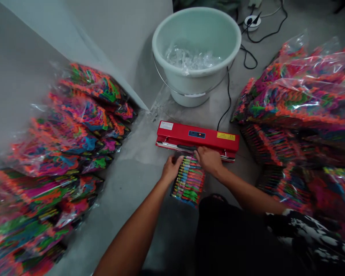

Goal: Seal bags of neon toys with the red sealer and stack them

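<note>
The left hand is nearly closed, its thumb and curled fingers pinching the upper left edge of a flat, clear-wrapped pack of thin multicoloured sticks, banded in yellow, blue, pink, green and orange. The right hand is bent over the pack's upper right corner, its fingers curled in beside the black grip on the front bar of a long red box-shaped sealing machine; whether those fingers hold the pack, the bar or both, I cannot tell. The pack lies between the two hands, tilted towards the person, its top end right at the machine's front edge. A small light glows orange-red on the machine's dark panel, and a black cord runs up from behind it. Just beyond stands a pale green-white plastic bucket with a wire handle, holding crumpled clear plastic scraps. Heaps of bright, clear-bagged bundles rise on both sides: a left heap along the pale wall and a right heap beside the right arm.
</note>
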### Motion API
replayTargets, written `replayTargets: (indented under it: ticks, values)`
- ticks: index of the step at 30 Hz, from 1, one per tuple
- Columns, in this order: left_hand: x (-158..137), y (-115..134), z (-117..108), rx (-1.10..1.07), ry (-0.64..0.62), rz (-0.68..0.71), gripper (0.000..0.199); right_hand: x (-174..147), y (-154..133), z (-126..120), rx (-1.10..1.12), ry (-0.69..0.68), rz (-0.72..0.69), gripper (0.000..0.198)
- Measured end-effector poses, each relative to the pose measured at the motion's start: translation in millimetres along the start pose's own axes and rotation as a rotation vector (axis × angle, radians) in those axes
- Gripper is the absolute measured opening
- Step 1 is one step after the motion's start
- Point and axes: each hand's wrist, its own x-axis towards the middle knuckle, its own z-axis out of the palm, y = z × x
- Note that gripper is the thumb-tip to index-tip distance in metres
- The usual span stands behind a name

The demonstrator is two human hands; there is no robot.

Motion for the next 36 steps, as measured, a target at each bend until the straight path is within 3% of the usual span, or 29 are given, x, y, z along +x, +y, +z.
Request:
replayTargets:
  ticks: [3, 6, 8, 10, 12, 14, 17, 19, 22, 27, 29, 33, 36]
  values:
    - [-20, -18, 18, -0.065, -0.128, 0.013, 0.052, -33, 2, 14, 0.186, 0.204, 0.110, 0.032]
    - [-45, -34, 22, -0.004, -0.122, 0.020, 0.049, -74, -4, 39, 0.413, 0.323, 0.125, 0.029]
    - [-65, -48, 17, 0.016, -0.117, 0.010, 0.050, -96, -9, 54, 0.534, 0.312, 0.084, 0.029]
    - [-84, -66, 7, 0.010, -0.142, -0.023, 0.050, -110, -12, 62, 0.619, 0.209, 0.070, 0.030]
    - [-98, -83, -6, -0.057, -0.194, -0.073, 0.048, -114, -12, 62, 0.646, 0.100, 0.144, 0.032]
    - [-102, -94, -18, -0.158, -0.214, -0.110, 0.051, -108, -7, 59, 0.580, 0.059, 0.287, 0.039]
    - [-91, -94, -25, -0.264, -0.134, -0.164, 0.059, -86, -2, 55, 0.421, -0.075, 0.440, 0.064]
    - [-78, -85, -23, -0.293, -0.102, -0.188, 0.064, -69, -1, 58, 0.367, -0.245, 0.409, 0.068]
    - [-64, -70, -16, -0.265, -0.109, -0.194, 0.078, -52, -5, 65, 0.287, -0.415, 0.273, 0.052]
    - [-70, -58, -8, -0.086, -0.179, -0.251, 0.079, -47, -8, 66, 0.170, -0.625, 0.184, 0.034]
    - [-82, -59, -6, -0.089, -0.210, -0.236, 0.071, -44, -12, 64, 0.179, -0.577, 0.188, 0.036]
    - [-116, -70, -3, -0.089, -0.127, -0.125, 0.064, -20, -28, 60, 0.197, -0.400, 0.318, 0.065]
    - [-138, -86, -6, -0.064, -0.160, -0.113, 0.062, -2, -44, 56, 0.202, -0.359, 0.302, 0.056]
